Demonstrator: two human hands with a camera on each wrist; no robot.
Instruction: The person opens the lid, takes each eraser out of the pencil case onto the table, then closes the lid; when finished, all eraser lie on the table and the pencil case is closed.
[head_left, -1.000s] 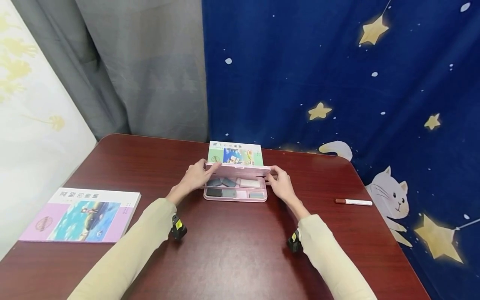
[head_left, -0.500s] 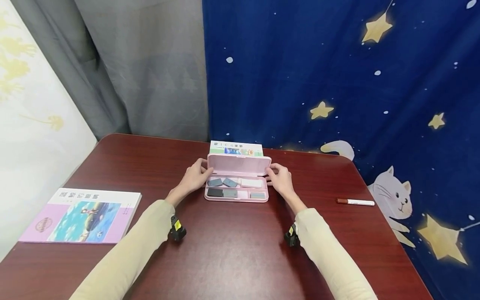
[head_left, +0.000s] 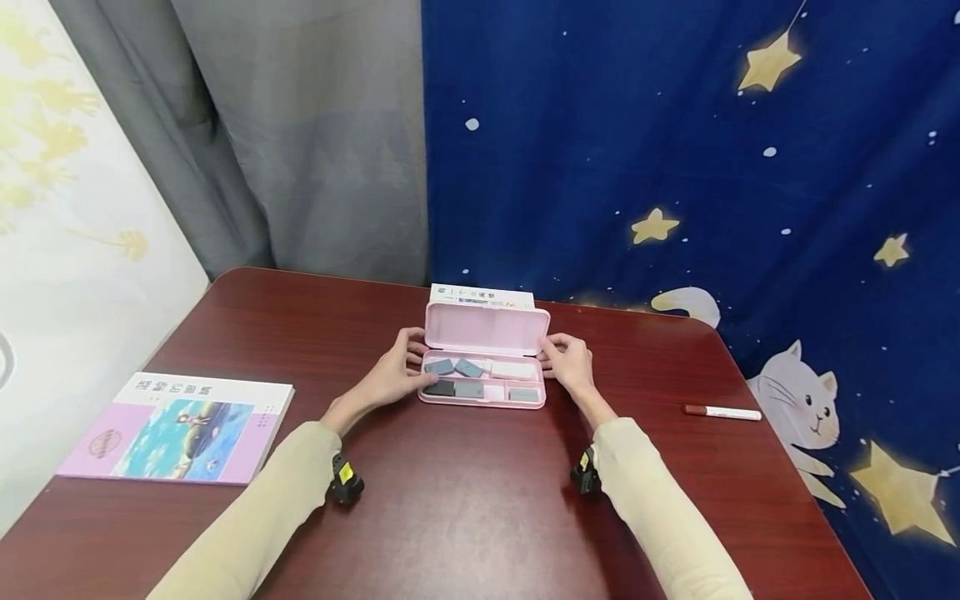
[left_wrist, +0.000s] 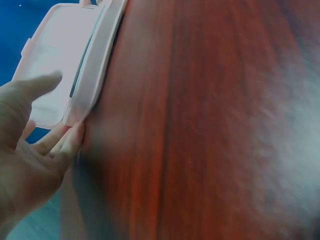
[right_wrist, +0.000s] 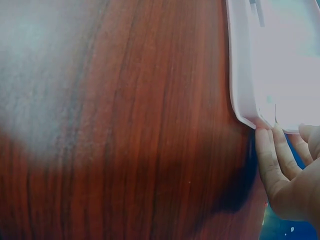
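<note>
A pink pencil case [head_left: 487, 329] lies on the table with its lid raised. Grey and dark erasers [head_left: 468, 389] and a whitish block [head_left: 512, 370] sit in its tray compartments. My left hand [head_left: 397, 369] is at the case's left end, fingertips touching the outer side; the left wrist view shows the thumb [left_wrist: 42, 85] stretched apart over the case. At the opposite end my right hand [head_left: 570, 365] holds the case, its thumb at the lid's edge and its fingers [right_wrist: 269, 157] against the end wall.
Behind the lid, a book [head_left: 480, 294] is partly hidden. A purple-and-white book [head_left: 183, 429] lies at the table's left. On the right is a white marker [head_left: 723, 412] with a brown cap. Curtains hang beyond the table's far edge.
The lid has swung up and back, uncovering the tray and hiding more of the book behind. My left thumb has left the lid and come down over the tray's front left.
</note>
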